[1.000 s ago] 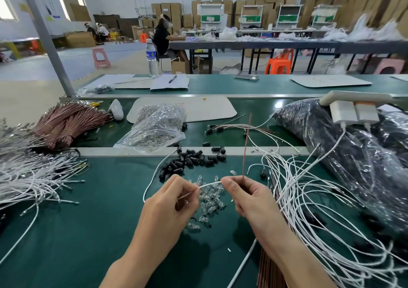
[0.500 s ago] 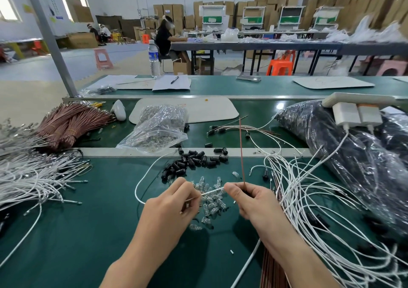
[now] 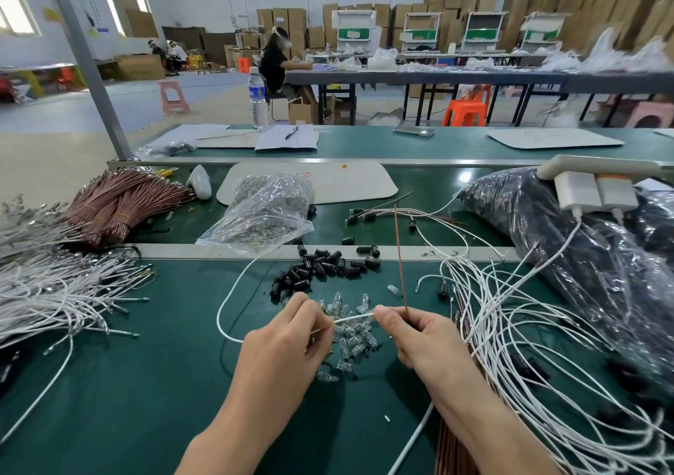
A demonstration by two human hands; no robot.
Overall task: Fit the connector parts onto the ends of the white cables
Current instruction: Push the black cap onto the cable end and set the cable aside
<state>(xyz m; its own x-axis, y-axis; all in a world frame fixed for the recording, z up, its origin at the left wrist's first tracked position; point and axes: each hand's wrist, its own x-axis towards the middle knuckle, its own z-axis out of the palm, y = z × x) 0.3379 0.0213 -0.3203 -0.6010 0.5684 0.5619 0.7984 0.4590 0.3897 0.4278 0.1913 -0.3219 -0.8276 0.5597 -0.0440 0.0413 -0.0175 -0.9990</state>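
Observation:
Both hands meet over a small heap of clear connector parts on the green bench. My left hand pinches one white cable near its end; the cable loops away to the left and back. My right hand pinches the same white cable's tip and also holds a thin brown wire that stands upright. A pile of black connector caps lies just beyond the clear ones. What sits between my fingertips is hidden.
Loose white cables tangle at the right, with a dark plastic bag behind them. More white cables and a brown wire bundle lie at the left. A clear bag of parts rests beyond the metal rail.
The brown wire has swung from leaning right to nearly upright. The white cable's loop has widened to the left. Both hands have stayed together over the clear parts.

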